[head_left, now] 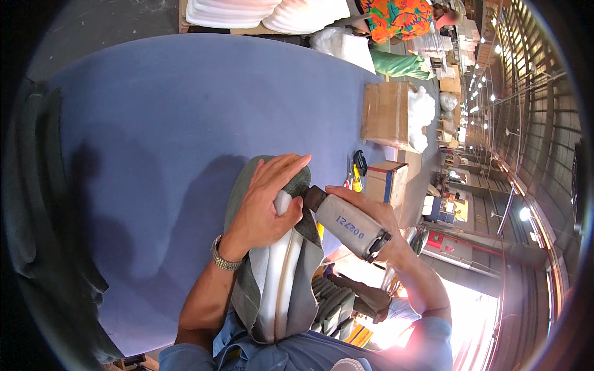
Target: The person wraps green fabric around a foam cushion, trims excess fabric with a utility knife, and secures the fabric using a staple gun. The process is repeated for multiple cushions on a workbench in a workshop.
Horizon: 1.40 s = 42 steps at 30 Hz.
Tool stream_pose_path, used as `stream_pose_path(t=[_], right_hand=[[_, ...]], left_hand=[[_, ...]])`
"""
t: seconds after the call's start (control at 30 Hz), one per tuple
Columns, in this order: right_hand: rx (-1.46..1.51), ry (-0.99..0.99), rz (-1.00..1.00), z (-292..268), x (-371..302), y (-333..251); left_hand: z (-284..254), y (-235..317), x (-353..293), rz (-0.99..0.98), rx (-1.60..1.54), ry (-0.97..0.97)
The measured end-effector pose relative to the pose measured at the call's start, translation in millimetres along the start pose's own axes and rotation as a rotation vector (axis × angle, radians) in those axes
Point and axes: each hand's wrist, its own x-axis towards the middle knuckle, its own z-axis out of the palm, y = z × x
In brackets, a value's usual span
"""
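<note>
A long padded piece (271, 294) of white foam and grey-green fabric extends from my body onto the blue table, its fabric edges folded up along both sides. A narrow tan strip runs down its middle. Around its far end is my left hand (266, 204), fingers stretched along the fabric and thumb pressing beside the foam; a metal watch (224, 255) circles that wrist. My right hand (377, 213) grips a grey boxy staple gun (346, 224). Its dark nose points at the fabric close to my left thumb; whether it touches is unclear.
A blue-covered table (154, 111) spreads ahead and left, with dark fabric (43, 198) draped at its left edge. Yellow-handled cutters (357, 178) and a small box (385, 182) lie right. Beyond stands a carton (385, 114) of white stuffing. Another person (399, 21) stands at the far side.
</note>
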Motion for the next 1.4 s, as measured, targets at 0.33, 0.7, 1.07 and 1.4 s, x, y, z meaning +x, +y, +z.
stream_pose_path(t=[0.33,0.7,1.07,1.4], right_hand=[[-0.186,-0.022,-0.043,-8.2,11.9,-2.4],[-0.196,0.005,-0.154,2.0,20.4,10.1],[-0.098,0.112,-0.191,12.3,22.1,-2.7],[-0.141,0.155,-0.222,21.1,26.8,0.2]], left_hand=[[0.2,-5.5,-3.5,-0.053,-0.041,-0.007],[-25.3,-22.9,54.2,-0.350,-0.319,-0.216],[3.5,-30.6,56.0,-0.302,-0.094,-0.111],[-10.4,-33.0,49.2,-0.365,-0.176,-0.120]])
